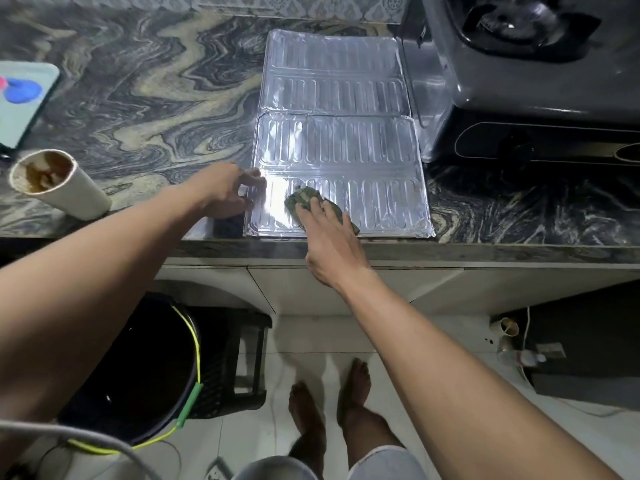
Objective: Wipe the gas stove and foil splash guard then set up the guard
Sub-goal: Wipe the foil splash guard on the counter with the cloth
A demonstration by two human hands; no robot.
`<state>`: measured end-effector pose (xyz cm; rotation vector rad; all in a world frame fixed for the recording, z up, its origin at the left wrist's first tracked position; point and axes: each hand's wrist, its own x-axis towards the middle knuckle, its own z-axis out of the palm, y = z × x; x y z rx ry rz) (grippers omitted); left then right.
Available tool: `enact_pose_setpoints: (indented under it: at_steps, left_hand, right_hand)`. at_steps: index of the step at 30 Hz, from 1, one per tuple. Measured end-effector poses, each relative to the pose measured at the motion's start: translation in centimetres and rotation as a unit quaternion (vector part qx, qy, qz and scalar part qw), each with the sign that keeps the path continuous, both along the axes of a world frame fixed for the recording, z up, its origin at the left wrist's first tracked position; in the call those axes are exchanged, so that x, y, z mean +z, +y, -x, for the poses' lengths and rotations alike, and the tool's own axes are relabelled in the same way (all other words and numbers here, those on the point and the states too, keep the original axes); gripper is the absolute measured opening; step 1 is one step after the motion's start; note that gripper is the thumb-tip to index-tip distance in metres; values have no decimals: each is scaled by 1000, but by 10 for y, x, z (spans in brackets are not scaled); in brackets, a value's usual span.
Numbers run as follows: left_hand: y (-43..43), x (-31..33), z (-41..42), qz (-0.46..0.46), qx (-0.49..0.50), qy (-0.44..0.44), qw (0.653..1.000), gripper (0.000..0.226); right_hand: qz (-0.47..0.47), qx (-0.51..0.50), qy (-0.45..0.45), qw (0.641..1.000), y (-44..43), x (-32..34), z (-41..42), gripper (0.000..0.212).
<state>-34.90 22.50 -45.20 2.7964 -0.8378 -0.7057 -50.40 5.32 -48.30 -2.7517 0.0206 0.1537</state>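
The silver foil splash guard (pixel 339 133) lies flat on the marble counter, two ribbed panels showing, its near edge at the counter's front. My left hand (pixel 225 192) grips the guard's left edge near the front corner. My right hand (pixel 329 244) presses a crumpled green cloth (pixel 304 202) onto the near panel, fingers on top of the cloth. The gas stove (pixel 540 81) stands to the right of the guard, its black burner at the top right and a knob on its dark front.
A white cup (pixel 59 185) with brown residue leans on the counter at the left. A teal mat (pixel 24 98) lies at the far left edge. Below the counter stand a black bucket (pixel 138 368) with a yellow-green handle and a dark stool (pixel 239 358).
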Motion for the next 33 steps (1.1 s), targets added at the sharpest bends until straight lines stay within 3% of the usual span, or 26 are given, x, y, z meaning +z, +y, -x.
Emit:
enact_pose_setpoints:
  at_steps: [6,13,17,23,33]
  left_hand:
    - [2,-2,3,6,33,8,999,58]
    - [-1,-2,1,-61,9,-12,998,46]
    - [-3,1,3,-68,10,-17,998,43]
    - [-11,5,13,-87,11,-47,995,40]
    - [-56,18,45,-121,49,-115,985,18]
  right_hand:
    - [26,-8,-4,1000,8,5,-7,79]
    - [4,113,-4,994,19,14,-5,79]
    - [12,127,-2,992,-6,12,1,78]
    - [27,81,24,996,-57,13,15,79]
    - [-47,-34,69,996,-103,25,26,83]
